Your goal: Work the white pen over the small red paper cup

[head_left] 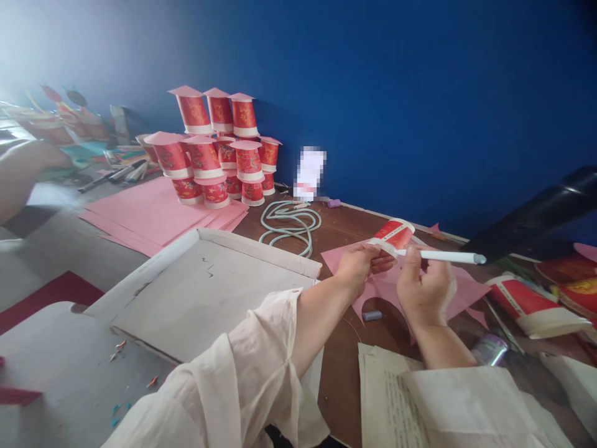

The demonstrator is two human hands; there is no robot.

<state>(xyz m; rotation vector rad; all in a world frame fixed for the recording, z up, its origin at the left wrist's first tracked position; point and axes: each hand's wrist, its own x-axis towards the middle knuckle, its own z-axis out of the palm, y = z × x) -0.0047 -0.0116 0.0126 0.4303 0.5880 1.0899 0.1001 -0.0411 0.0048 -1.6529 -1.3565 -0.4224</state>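
A red paper cup [395,233] with a white rim is tipped over, held at its rim by the closed fingers of my left hand [358,266]. My right hand [426,287] grips a white marker pen [454,256], its tip at or very near the cup's rim. Beneath both hands lies cut pink paper [459,291]. A small greyish-purple cap [372,316] rests on the table below my left hand.
Stacked red paper cups [200,155] with pink paper tops stand by pink sheets [144,211]. A white box lid [209,298], coiled cable [293,227], lit phone [310,171], written paper [389,398] and black pipe [536,211] surround me. Another person's blurred arm [23,174] reaches in left.
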